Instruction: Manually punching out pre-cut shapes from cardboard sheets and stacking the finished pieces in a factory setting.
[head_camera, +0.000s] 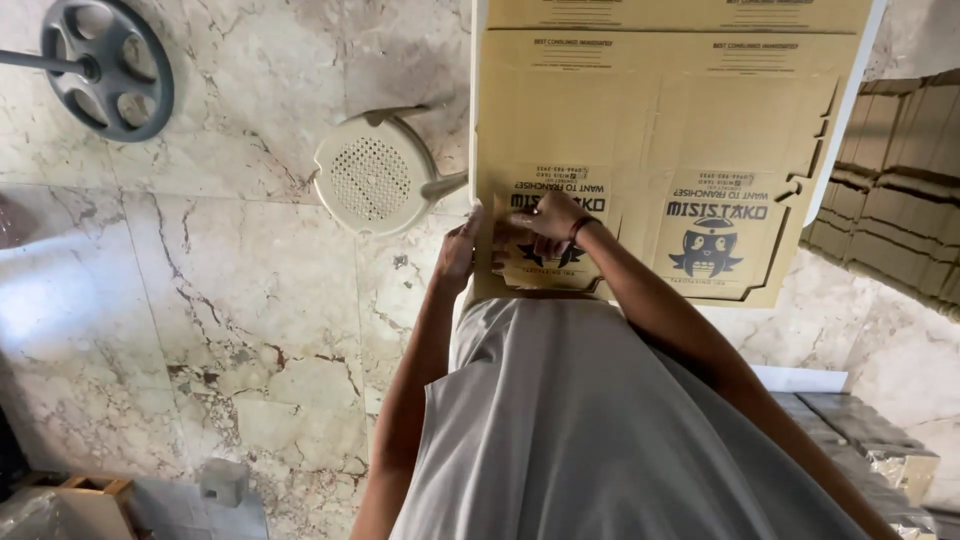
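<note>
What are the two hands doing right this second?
Left hand: fingers closed on the left edge of the flat cardboard box blank.
Right hand: pressing on the blank's near flap; whether it grips it cannot be told.

Marble-floored workroom seen from above

Pale veined marble floor (230, 290) fills the view, lit brightly. A cream plastic stool (375, 175) stands near centre; at 10 o'clock a grey spoked wheel (108, 65) on a rod. Stacked brown cardboard (890, 190) lies at 3 o'clock, and a small wooden box (90, 495) at 8 o'clock.
</note>
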